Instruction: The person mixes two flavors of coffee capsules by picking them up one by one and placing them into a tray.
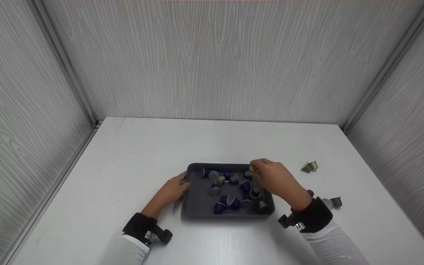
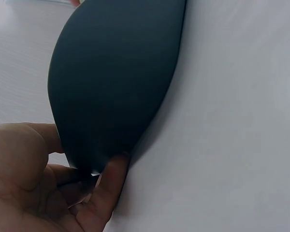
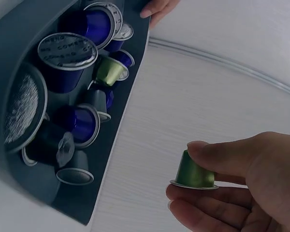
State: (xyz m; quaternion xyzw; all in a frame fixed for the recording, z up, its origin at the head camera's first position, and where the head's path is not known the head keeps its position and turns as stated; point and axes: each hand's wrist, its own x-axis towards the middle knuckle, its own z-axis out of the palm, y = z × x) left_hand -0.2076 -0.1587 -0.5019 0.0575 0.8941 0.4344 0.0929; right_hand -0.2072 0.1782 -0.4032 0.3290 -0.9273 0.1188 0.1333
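A dark grey tray (image 1: 201,202) lies on the white table with several blue, dark and green coffee capsules in it. At its left side my left hand (image 1: 171,189) grips the wall, thumb and fingers around the edge in the left wrist view. My right hand (image 1: 276,178) is above the tray's right back corner. Between its thumb and fingers it pinches a green coffee capsule (image 3: 195,171), wide rim down. Nearby in the tray, a dark capsule (image 3: 75,169) and a blue capsule (image 3: 79,124) show in the right wrist view.
Right of the tray, green capsules (image 1: 310,166) lie together on the table (image 1: 142,147). Closer to me, by the right wrist, are a dark grey capsule (image 1: 336,202), a silver-lidded one (image 1: 327,203) and a purple one (image 1: 310,193). Wood-grain panels (image 1: 212,62) enclose the back and sides.
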